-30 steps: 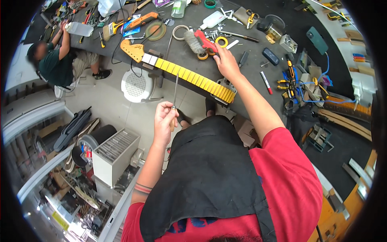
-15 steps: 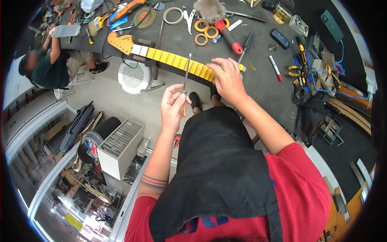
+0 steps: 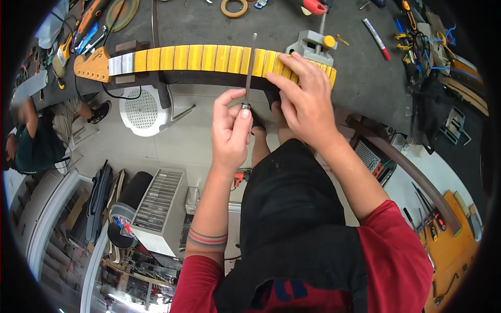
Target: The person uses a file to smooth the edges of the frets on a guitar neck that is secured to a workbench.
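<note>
File (image 3: 250, 62) now lies across the yellow-taped guitar neck (image 3: 209, 57) on my counter (image 3: 282, 26); my left hand (image 3: 232, 128) pinches its handle, my right hand (image 3: 305, 99) has come down, pressing flat on the neck.

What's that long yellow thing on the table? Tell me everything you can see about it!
It is a guitar neck lying flat along the front edge of the grey workbench. Its top is covered in strips of yellow tape, with two bare silvery strips near the wooden headstock at the left end. The right hand presses down on its right end. A thin metal file, held by the left hand, lies across it.
</note>
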A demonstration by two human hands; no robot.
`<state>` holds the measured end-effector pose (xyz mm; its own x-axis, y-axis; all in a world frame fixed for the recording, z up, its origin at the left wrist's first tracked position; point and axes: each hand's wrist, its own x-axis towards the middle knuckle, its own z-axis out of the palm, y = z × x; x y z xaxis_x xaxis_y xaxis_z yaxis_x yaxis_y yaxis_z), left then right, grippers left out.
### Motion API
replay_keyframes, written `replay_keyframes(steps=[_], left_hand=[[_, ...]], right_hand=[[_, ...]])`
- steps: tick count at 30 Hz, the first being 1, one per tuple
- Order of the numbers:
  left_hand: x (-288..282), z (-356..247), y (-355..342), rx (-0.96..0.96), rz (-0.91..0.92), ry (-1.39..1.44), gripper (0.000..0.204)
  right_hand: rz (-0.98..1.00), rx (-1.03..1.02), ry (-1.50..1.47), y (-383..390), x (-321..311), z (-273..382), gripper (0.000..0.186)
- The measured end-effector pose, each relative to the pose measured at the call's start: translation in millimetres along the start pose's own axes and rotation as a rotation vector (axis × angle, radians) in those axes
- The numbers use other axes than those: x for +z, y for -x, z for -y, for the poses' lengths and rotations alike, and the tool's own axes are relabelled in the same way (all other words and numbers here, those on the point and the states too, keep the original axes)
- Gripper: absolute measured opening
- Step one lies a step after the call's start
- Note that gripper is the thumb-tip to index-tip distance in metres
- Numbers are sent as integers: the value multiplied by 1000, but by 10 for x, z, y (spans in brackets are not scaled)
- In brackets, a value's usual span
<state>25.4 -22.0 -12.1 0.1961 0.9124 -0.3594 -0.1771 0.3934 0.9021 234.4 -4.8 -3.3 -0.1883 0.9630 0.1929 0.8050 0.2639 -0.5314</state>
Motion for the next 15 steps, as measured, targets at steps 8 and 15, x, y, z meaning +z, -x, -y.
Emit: replay_keyframes(steps=[8,15], left_hand=[[-67,356,211,41,33,-26,37],[-10,378,311,139,-49,-195,28]], right_hand=[[-54,-4,79,-35,116,-21,56],[-46,10,67,-17,118,-63,56]])
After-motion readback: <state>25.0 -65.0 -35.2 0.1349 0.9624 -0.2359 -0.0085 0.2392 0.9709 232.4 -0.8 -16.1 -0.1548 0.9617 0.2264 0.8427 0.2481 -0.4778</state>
